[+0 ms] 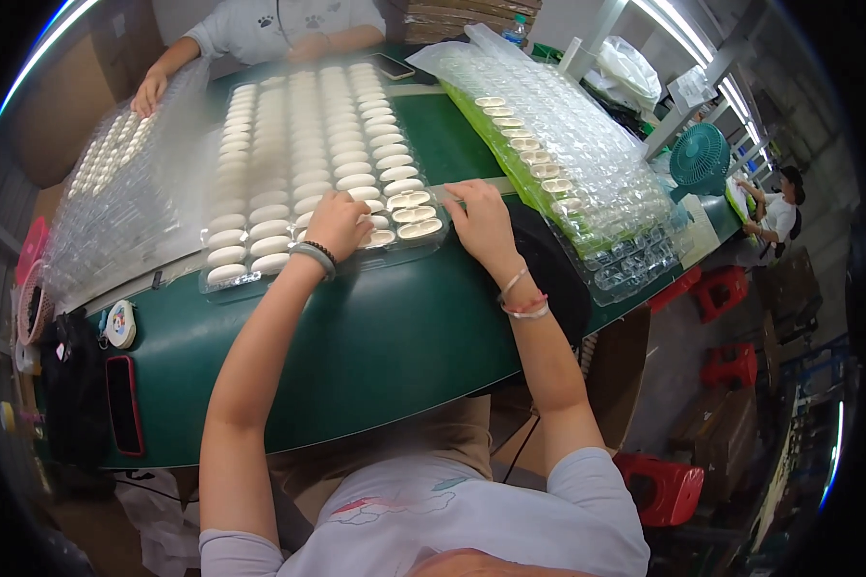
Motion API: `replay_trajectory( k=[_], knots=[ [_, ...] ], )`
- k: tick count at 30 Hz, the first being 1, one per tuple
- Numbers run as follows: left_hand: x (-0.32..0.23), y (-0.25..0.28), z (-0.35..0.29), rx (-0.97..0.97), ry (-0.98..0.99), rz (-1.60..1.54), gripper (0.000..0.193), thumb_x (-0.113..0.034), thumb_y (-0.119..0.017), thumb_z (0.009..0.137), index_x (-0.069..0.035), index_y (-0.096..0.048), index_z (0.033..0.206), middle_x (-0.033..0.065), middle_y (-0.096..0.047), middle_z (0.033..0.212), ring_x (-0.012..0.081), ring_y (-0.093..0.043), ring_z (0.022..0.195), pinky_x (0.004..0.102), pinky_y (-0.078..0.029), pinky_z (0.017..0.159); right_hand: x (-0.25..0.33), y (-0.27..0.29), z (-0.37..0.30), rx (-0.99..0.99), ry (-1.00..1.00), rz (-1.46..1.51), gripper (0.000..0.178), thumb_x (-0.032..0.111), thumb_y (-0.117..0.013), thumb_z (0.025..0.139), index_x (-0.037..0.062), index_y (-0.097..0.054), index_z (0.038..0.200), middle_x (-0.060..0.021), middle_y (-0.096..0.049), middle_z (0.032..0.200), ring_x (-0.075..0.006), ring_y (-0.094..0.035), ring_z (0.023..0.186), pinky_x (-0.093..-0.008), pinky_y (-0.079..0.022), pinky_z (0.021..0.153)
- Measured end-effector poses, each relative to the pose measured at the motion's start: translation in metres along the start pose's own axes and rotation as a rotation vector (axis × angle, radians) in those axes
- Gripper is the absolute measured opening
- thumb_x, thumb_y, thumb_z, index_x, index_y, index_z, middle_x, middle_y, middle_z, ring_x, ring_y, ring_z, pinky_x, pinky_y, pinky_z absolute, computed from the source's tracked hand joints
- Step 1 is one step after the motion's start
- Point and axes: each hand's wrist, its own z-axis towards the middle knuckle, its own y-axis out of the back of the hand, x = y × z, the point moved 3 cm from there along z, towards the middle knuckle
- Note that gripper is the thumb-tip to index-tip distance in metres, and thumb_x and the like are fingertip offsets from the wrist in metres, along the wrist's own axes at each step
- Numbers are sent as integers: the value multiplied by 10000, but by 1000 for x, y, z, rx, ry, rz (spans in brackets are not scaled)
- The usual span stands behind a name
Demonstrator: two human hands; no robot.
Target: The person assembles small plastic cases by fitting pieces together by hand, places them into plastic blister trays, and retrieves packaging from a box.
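A transparent plastic tray (438, 245) lies in front of me, filled with rows of white oval cases (227, 256). Near its right corner a few open cases (419, 230) show pale hollow insides. My left hand (339, 227) is over the near rows, its bent fingers closed around a white oval case that they partly cover. My right hand (481, 223) hovers by the tray's right edge, fingers bent and thumb apart, with nothing visible in it. The far rows look hazy.
Stacked transparent trays (568, 125) lie on a green sheet at right. Across the table a person's hand (148, 94) touches another tray of small white pieces (111, 159). A phone (123, 404) and a round pouch (120, 324) lie at left. A green fan (700, 156) stands right.
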Motion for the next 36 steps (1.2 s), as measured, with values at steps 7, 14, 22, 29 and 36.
replay_trajectory(
  k=[7,14,22,29,36],
  knots=[
    [0,-3,25,279,-8,87,159,-153,-696,638,-39,-668,746,168,-608,801,332,-526,835,391,-433,776,53,149,-85,361,-31,245,200,160,-629,808,26,-652,955,-131,-631,822,-283,-601,788,-343,-473,729],
    [6,4,31,201,2,4,191,-122,-674,692,12,-625,820,169,-632,805,315,-575,810,377,-453,743,-52,197,-27,109,-219,-90,177,134,-603,821,34,-679,946,-104,-653,855,-199,-610,783,-301,-465,688],
    [-19,36,-30,21,280,-661,186,-100,-600,845,11,-586,993,59,-636,817,143,-605,733,265,-476,641,-118,150,1,332,87,-417,147,130,-598,804,96,-687,916,-120,-576,1012,-292,-526,1003,-368,-422,879],
    [-46,45,-94,-8,653,-1277,326,-177,-456,946,-7,-444,1224,111,-610,974,131,-593,740,245,-488,644,-116,154,-10,222,213,-290,130,108,-616,778,41,-667,877,-105,-612,998,-282,-561,977,-367,-441,864],
    [-56,22,-100,178,773,-1629,313,-219,-419,963,-27,-486,1202,115,-596,981,133,-560,731,254,-461,643,-114,153,-5,240,250,-289,87,98,-619,767,34,-632,825,-89,-621,864,-275,-568,899,-368,-443,831]
  ],
)
